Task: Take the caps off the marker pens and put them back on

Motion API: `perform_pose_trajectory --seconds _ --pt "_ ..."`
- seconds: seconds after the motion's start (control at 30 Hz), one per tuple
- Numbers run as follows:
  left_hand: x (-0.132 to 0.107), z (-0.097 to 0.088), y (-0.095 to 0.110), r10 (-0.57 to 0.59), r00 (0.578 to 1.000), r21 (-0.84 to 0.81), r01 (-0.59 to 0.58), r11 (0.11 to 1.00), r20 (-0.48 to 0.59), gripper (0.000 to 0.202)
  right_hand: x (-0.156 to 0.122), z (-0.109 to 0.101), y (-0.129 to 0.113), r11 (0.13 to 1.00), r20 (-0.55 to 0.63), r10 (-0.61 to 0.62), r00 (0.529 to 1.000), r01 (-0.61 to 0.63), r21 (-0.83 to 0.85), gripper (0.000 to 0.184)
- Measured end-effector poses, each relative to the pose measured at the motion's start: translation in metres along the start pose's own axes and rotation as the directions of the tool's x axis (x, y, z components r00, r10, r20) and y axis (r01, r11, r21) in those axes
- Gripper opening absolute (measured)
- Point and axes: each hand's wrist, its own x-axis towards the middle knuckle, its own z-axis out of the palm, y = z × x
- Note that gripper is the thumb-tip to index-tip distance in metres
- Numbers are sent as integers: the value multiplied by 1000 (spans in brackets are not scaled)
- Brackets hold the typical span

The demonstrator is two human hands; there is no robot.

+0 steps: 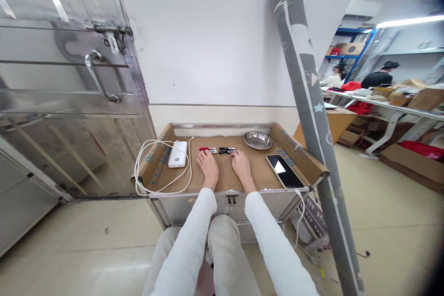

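My left hand (208,166) rests palm down on the brown cardboard, its fingers stretched toward a few small pieces with red bodies and silvery ends (207,149). The fingertips are at the near edge of these pieces; I cannot tell whether they touch. Beside them, to the right, small pieces with black bodies and silvery ends (227,150) lie in rows. My right hand (242,166) is also palm down, fingers extended, with its fingertips close to the right ends of the black pieces. No held thing shows in either hand.
The cardboard lining (229,180) covers a small metal cart. On it are a white power bank (177,154), a white cable (190,171), a round metal dish (257,140) and a phone (285,172). A grey roll (307,88) leans at the right; people sit farther back.
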Motion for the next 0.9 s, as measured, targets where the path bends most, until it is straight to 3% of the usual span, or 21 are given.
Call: perform_pose_trajectory --seconds 0.27,0.33,0.43,0.57,0.67,0.73,0.9 --pt "2 1 -2 -45 999 77 43 996 20 27 0 2 0 999 26 34 999 -34 -7 37" --pt "2 3 -2 -11 1000 48 10 999 29 25 0 4 0 999 10 30 999 -30 13 42" --pt "4 3 -1 127 991 -104 -121 987 50 23 0 4 1 997 -47 -21 999 25 78 54" --pt "6 1 1 407 909 -454 -325 830 94 21 0 1 0 970 -112 -120 986 141 200 62" --pt "5 -2 2 531 844 -629 -374 682 73 18 0 0 0 952 -109 -111 988 137 272 54" --pt "6 -3 2 537 843 -684 -373 626 32 16 0 1 1 950 -101 -89 991 115 292 45" --pt "6 -2 3 428 896 -757 -362 545 -121 13 1 8 4 931 -91 -78 993 106 348 38"
